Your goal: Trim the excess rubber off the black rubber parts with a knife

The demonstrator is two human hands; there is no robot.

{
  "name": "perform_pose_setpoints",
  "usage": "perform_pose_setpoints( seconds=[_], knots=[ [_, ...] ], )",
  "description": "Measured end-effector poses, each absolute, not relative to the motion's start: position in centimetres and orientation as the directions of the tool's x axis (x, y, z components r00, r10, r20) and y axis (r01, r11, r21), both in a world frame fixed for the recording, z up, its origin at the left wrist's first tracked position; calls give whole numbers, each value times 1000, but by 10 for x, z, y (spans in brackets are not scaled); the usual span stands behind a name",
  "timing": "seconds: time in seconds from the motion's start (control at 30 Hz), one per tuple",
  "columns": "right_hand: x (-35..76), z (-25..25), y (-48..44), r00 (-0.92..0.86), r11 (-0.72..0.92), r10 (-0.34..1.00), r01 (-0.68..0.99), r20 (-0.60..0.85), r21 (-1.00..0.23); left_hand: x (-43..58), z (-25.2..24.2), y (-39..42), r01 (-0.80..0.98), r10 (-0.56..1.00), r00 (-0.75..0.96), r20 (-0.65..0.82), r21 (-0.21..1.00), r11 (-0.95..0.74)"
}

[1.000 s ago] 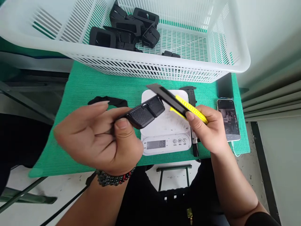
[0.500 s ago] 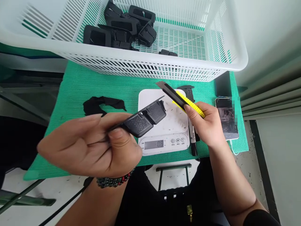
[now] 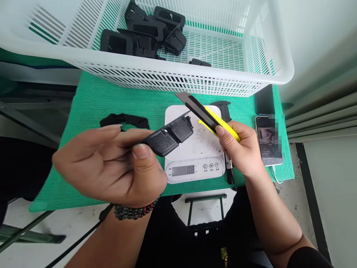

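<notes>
Your left hand (image 3: 119, 167) pinched the part (image 3: 163, 143) — your right hand (image 3: 241, 149) gripped the knife (image 3: 201, 112), at the part's two o'clock.

Knife (image 3: 203, 114) above scale (image 3: 192, 149), basket (image 3: 178, 74) behind

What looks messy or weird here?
Dark specks are scattered over the scale, which is partly behind the black part in the left hand. They look odd because they stand out on its white top. More specks lie on the floor below.
</notes>
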State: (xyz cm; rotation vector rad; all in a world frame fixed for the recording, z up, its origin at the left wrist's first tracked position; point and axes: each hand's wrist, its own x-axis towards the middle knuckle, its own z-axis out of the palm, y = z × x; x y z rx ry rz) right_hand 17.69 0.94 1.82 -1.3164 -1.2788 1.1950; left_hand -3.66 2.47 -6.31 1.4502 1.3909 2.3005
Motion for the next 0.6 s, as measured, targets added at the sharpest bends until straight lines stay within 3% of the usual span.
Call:
perform_pose_setpoints(
  seconds=[0.2,0.37,0.6],
  knots=[
    [176,20,9,-15,-32,999,107,-33,-994,-37,-55,21,330,588,-454,669,739,-587],
    [175,20,9,-17,-24,1000,87,-26,-996,-33,-47,23,368,492,-372,788,611,-700],
    [176,21,9,-21,-28,999,98,-30,-995,-39,-49,20,350,573,-327,751,660,-665]
  ],
)
